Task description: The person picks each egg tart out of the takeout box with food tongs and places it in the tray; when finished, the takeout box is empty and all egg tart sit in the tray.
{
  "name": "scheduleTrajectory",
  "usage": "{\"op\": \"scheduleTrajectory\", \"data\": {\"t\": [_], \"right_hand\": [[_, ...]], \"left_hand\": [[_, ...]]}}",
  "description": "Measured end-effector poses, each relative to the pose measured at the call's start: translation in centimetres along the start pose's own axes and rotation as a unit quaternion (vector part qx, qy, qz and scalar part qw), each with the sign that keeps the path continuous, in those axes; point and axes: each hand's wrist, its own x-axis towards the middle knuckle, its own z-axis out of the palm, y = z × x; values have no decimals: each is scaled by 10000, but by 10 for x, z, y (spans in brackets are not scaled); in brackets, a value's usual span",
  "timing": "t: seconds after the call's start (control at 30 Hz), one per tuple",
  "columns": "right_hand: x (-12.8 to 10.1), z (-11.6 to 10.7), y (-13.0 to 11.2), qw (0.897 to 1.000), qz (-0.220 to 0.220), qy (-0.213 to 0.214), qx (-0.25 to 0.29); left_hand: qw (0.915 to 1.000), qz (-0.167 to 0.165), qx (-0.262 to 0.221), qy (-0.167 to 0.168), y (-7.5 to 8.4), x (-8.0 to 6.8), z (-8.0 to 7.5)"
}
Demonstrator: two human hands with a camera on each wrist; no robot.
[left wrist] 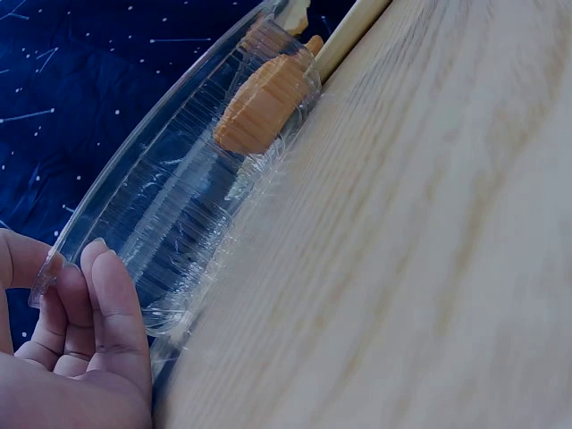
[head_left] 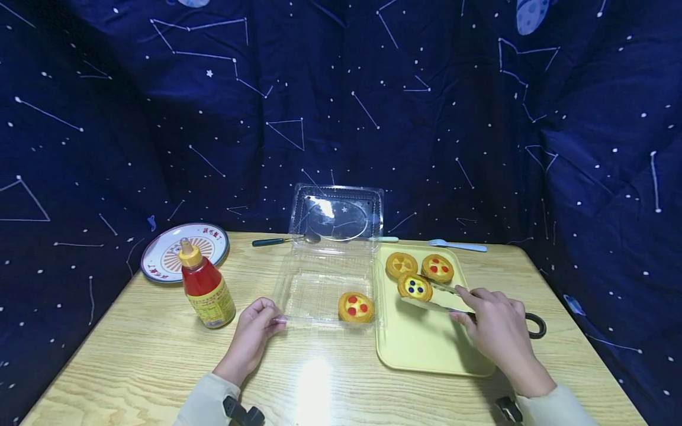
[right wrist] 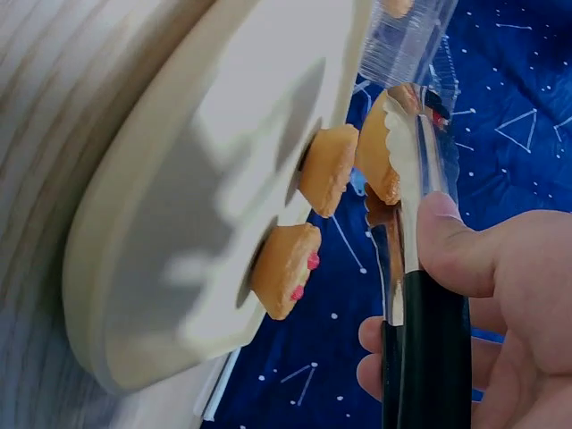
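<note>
My right hand (head_left: 492, 322) grips metal tongs (right wrist: 420, 214) with black handles over the yellow tray (head_left: 426, 349). Between the tong tips is an egg tart with blue dots (head_left: 415, 287), raised above the tray as the right wrist view shows. Behind it on the tray sit a plain-topped tart (head_left: 401, 265) and a tart with red dots (head_left: 437, 268). At the front left corner of a clear plastic box (head_left: 314, 290), my left hand (head_left: 254, 328) pinches the rim between thumb and fingers. The box's lid (head_left: 337, 213) stands open. Inside, at the front right, lies another red-dotted tart (head_left: 356, 307).
A red sauce bottle (head_left: 208, 287) with a yellow cap stands left of the box, before a patterned plate (head_left: 183, 251). Behind the box lies a dark-handled spoon (head_left: 274, 241). A pale blue fork (head_left: 458, 245) lies behind the tray. A dark starry curtain (head_left: 341, 106) hangs at the back.
</note>
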Motion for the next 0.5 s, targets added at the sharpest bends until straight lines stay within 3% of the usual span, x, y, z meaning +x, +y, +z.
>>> {"op": "scheduleTrajectory", "data": {"t": [0.5], "right_hand": [[9, 12, -1, 9966, 59, -819, -115]], "left_hand": [[10000, 14, -59, -10, -2, 2, -1]]}}
